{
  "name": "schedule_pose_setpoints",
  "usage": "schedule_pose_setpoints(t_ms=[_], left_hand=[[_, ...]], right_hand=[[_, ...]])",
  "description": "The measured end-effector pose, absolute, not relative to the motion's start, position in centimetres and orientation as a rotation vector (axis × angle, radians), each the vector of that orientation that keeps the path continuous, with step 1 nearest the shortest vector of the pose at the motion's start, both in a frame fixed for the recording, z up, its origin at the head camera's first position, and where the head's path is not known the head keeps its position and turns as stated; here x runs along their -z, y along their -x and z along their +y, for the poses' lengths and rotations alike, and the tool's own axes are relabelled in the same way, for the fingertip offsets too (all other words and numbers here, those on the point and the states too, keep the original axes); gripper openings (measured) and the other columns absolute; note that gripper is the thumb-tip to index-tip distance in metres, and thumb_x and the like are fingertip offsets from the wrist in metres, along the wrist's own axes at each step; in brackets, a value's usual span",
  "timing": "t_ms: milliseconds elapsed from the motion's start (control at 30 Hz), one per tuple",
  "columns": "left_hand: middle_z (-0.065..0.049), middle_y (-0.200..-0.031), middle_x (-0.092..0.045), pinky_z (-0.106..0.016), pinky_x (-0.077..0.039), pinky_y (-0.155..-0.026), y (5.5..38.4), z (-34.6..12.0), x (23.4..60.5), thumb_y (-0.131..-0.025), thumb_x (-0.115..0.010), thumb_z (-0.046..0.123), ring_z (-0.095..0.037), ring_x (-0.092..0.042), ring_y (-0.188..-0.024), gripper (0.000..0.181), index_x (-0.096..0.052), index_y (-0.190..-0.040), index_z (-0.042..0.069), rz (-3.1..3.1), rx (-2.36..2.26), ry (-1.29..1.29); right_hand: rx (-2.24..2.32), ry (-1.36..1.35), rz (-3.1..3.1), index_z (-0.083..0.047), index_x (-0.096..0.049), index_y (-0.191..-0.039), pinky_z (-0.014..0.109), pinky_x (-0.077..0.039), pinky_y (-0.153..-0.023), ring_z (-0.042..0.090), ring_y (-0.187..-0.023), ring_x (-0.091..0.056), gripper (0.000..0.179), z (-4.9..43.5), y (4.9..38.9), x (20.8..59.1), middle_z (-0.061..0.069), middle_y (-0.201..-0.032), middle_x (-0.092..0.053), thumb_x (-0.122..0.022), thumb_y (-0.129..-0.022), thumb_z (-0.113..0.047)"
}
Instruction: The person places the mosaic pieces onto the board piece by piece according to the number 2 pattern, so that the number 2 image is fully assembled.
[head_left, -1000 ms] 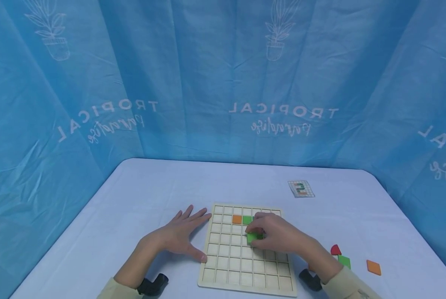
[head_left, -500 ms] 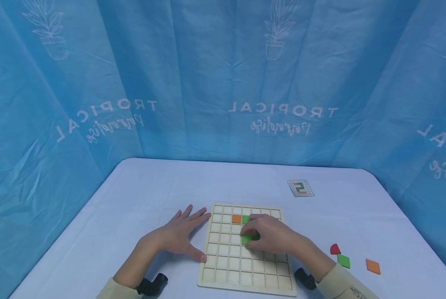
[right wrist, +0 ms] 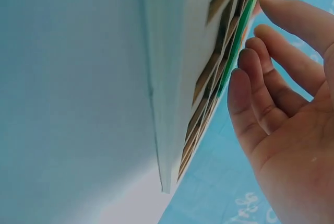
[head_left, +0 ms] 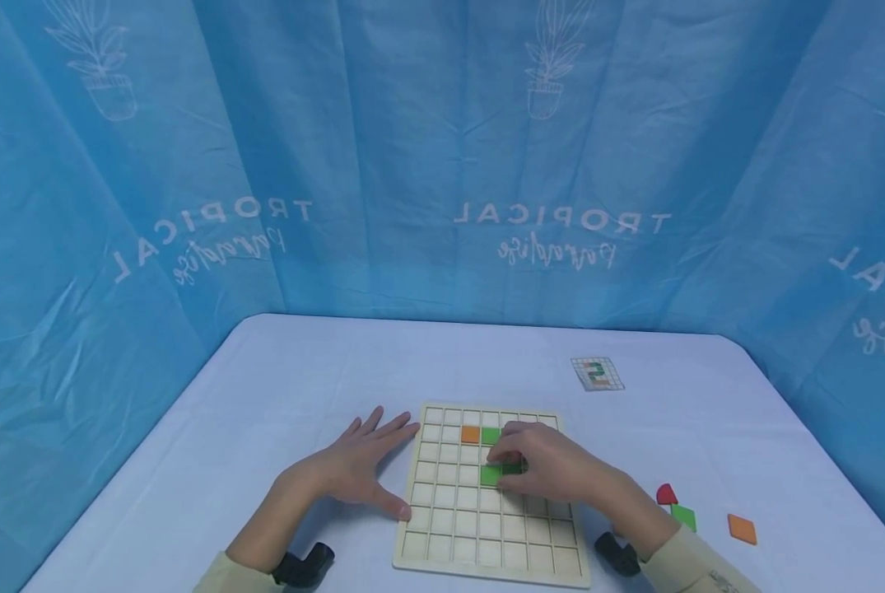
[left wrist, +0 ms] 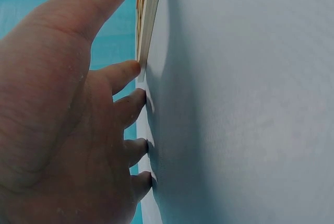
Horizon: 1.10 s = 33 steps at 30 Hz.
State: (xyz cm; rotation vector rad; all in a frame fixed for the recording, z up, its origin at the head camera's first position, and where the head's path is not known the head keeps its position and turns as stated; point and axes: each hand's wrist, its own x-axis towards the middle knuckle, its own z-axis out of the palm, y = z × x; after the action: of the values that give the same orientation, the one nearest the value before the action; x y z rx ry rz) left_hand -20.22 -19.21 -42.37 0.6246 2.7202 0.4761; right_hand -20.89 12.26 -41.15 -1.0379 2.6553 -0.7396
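A pale wooden grid board (head_left: 472, 568) lies flat on the white table. An orange square tile (head_left: 470, 435) and a green square tile (head_left: 491, 436) sit side by side in its upper part. Two rows nearer me, another green tile (head_left: 490, 476) lies in a cell, with more green in shadow under my right hand (head_left: 549, 463). In the right wrist view, that hand's bent fingers (right wrist: 251, 62) and thumb stand apart, close over the green on the board. My left hand (head_left: 353, 469) rests spread at the board's left edge, thumb and index fingertip against it.
A small pattern card (head_left: 598, 375) with a coloured grid lies toward the back right. Near my right forearm are a red piece (head_left: 667, 494), a green tile (head_left: 684, 517) and an orange tile (head_left: 742, 529). A blue curtain (head_left: 412, 165) hangs behind the table.
My right hand shifted left with the green tile, then back right. The tile now lies in a cell left of the fingertips. My left hand stayed in place.
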Motion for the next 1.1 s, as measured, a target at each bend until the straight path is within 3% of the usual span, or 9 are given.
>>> schedule_pose_setpoints(t_ms=[433, 1100], left_hand=[[0.004, -0.159, -0.017, -0.056, -0.001, -0.113, 20.2, -19.3, 42.3, -0.054, -0.072, 0.079, -0.031, 0.002, -0.145, 0.119, -0.028, -0.153, 0.028, 2.719, -0.484, -0.640], [0.005, -0.159, -0.016, -0.054, 0.000, -0.114, 20.2, -19.2, 42.4, -0.054, -0.072, 0.080, -0.030, 0.002, -0.145, 0.120, -0.027, -0.153, 0.029, 2.721, -0.480, -0.626]], right_hand=[[0.785, 0.989, 2.716, -0.023, -0.073, -0.102, 0.026, -0.050, -0.069, 0.005, -0.080, -0.056, 0.017, 16.1, 20.3, 41.3, -0.013, -0.092, -0.061, -0.075, -0.085, -0.026], [0.745, 0.598, 2.834, -0.026, -0.072, -0.102, 0.025, -0.050, -0.067, 0.007, -0.078, -0.054, 0.023, 22.9, 18.9, 41.3, -0.015, -0.089, -0.059, -0.079, -0.080, -0.026]])
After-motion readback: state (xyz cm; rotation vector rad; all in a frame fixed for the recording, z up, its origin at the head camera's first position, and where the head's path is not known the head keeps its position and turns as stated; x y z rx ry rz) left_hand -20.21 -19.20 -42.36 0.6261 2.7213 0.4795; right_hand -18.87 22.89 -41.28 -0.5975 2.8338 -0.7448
